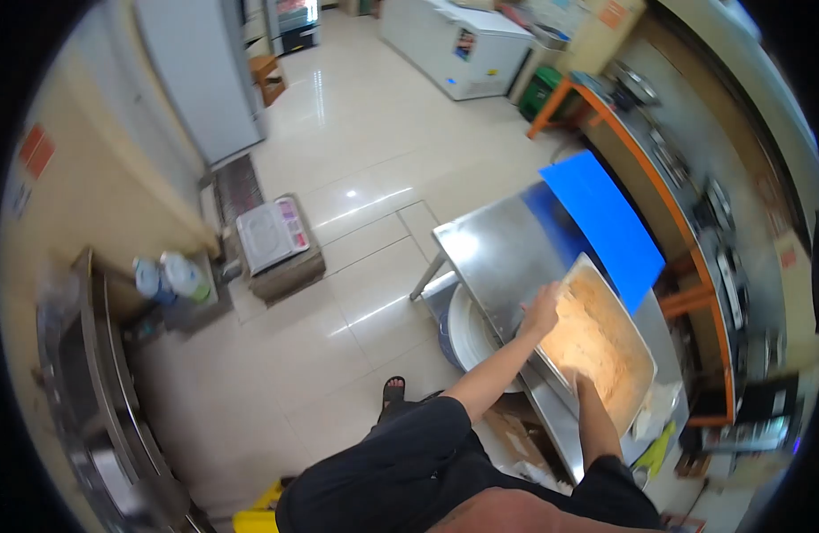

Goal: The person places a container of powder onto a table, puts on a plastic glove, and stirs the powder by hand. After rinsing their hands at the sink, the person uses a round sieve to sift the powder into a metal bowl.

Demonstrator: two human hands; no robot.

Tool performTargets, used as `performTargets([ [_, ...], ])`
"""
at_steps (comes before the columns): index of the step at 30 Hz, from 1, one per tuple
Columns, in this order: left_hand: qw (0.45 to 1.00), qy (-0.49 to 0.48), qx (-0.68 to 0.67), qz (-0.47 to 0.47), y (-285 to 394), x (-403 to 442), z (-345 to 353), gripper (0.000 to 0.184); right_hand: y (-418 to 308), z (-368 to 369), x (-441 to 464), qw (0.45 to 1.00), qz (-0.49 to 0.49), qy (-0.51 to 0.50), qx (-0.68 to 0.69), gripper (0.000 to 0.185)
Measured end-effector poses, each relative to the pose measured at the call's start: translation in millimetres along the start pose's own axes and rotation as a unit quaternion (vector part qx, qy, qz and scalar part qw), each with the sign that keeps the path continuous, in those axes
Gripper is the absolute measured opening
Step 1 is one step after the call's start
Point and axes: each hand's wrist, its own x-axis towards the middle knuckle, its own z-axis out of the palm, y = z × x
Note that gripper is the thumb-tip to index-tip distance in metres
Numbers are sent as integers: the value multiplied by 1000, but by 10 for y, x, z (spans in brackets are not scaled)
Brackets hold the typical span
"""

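Note:
A rectangular tray (648,355) of pale orange, breadcrumb-like powder (605,329) sits on a steel table (481,240). My left hand (542,311) grips the tray's near left rim, its fingers partly hidden. My right hand (582,382) reaches into the powder at the tray's near side. The fingers of that hand are sunk in or blurred against the powder, so what they hold cannot be made out.
A blue board (605,222) lies on the table behind the tray. A large white basin (467,329) stands below. On the floor to the left is a weighing scale (272,235). An orange-framed counter (694,240) runs along the right, and a chest freezer (463,53) stands at the back.

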Motion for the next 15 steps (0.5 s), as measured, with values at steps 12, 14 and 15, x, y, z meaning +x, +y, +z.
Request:
performTargets([
  [12, 994, -4, 19, 109, -169, 60, 49, 44, -445, -462, -405, 954, -18, -7, 300, 30],
  [14, 993, 0, 26, 117, -119, 65, 37, 42, -198, -553, -442, 817, 32, 16, 575, 36],
  [15, 993, -6, 23, 117, -99, 87, 35, 41, 100, -490, -245, 928, -28, 105, 357, 39],
])
